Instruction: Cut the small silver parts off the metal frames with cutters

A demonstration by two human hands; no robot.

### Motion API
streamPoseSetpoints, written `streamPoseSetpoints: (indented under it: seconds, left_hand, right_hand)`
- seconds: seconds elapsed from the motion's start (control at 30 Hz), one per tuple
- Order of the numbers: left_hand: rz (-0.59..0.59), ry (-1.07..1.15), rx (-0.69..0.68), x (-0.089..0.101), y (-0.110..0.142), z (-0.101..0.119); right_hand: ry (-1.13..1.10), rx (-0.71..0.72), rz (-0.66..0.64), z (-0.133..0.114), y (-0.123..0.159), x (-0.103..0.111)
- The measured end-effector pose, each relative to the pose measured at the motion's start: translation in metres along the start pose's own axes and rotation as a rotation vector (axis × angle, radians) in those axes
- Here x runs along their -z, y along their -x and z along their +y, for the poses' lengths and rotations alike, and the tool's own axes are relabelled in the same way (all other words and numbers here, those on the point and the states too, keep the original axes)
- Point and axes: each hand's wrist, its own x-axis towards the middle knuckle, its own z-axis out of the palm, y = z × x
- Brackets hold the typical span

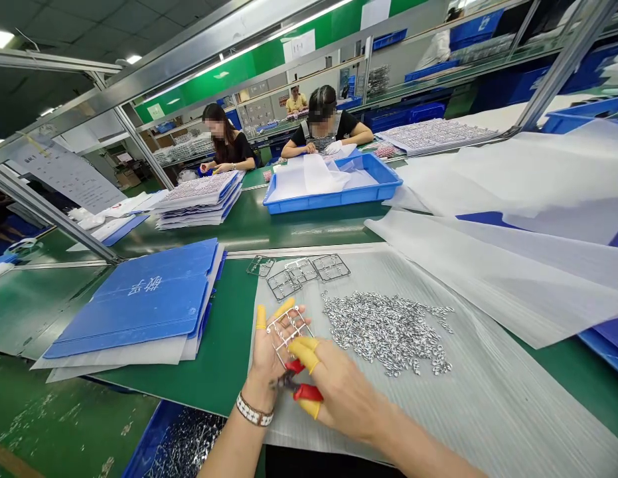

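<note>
Three metal frames (pixel 299 271) lie at the top of a ribbed plastic sheet (pixel 428 411) on the green counter (pixel 224 345), and a fourth frame (pixel 289 332) sits in the left hand (pixel 271 352), held above the sheet. That hand's grip is curled, with yellow finger cots (pixel 261 317) closing on the frame. The right hand (pixel 343 392) has its grip pressed together around red-handled cutters (pixel 303 392), whose tips sit at the frame's lower end, though it is impossible to tell whether they bite metal. Just beside both hands lies a loose pile of small metal parts (pixel 388 332), bare on the sheet.

The likeliest trouble comes from the cutters: with tips this close to the left palm, a slip off the frame could nick skin. Cots dull the sense of touch, so the frame could twist free under pressure. A snipped piece could spring away and land in the pile or off the counter. A careless sweep of the wrist could also scatter the pile, since the sheet has no rim to stop it.
</note>
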Motion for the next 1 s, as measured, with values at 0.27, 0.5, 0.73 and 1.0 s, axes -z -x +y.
streamPoseSetpoints:
  seconds: [0.27, 0.5, 0.73, 1.0]
  left_hand:
    - [0.07, -0.03, -0.13, 0.0, -0.005, -0.02]
    - [0.115, -0.094, -0.184, 0.0, -0.006, -0.026]
    - [0.091, -0.169, -0.226, 0.004, -0.007, -0.028]
    - [0.108, -0.233, -0.264, 0.007, -0.008, -0.03]
  right_hand:
    - [0.324, -0.361, -0.11, 0.018, -0.014, 0.015]
    - [0.334, -0.389, -0.204, 0.014, -0.02, 0.018]
    - [0.33, -0.388, -0.211, 0.014, -0.022, 0.019]
    - [0.379, -0.383, -0.238, 0.008, -0.025, 0.023]
